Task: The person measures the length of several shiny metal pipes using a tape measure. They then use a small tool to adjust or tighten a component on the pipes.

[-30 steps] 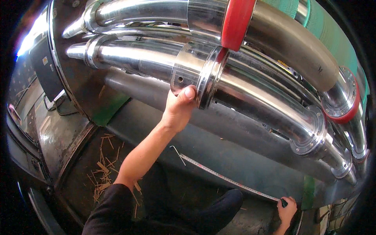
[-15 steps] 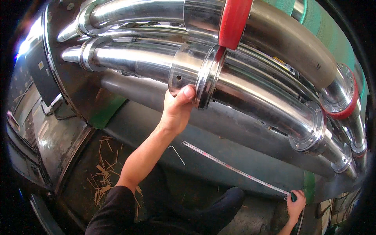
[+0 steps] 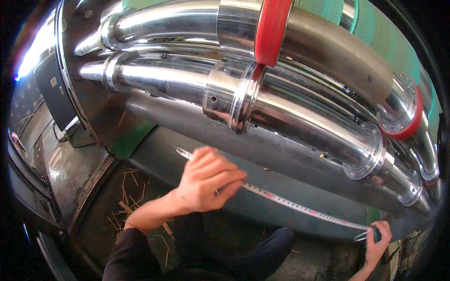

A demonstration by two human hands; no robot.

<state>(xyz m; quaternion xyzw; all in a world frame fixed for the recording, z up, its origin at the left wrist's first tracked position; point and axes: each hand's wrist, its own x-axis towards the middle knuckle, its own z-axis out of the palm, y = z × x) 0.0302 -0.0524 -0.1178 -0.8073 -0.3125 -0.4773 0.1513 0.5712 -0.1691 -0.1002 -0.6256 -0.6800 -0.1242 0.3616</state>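
My left hand (image 3: 210,177) is closed around the white tape-measure blade (image 3: 290,204), its fingers curled over it. A short end of the blade sticks out past the hand, toward the upper left. The blade runs slantwise to the dark green case (image 3: 376,234), which my right hand (image 3: 382,236) grips at the lower right. A thin loop (image 3: 360,236) hangs beside the case. The blade lies along the dark grey bed (image 3: 164,139) below a row of shiny metal rollers (image 3: 309,124). My left hand hides part of the blade and most of a hex key.
Above, a second metal roller (image 3: 168,23) carries a red ring (image 3: 271,35). Behind it stands a green drum surface (image 3: 398,51). Wood slivers (image 3: 124,206) litter the floor at left. A dark box (image 3: 51,91) and a metal frame edge stand at far left.
My left hand has let go of the roller collar and come down onto the tape blade. The blade reaches farther left. My right hand, with the case, has shifted right.
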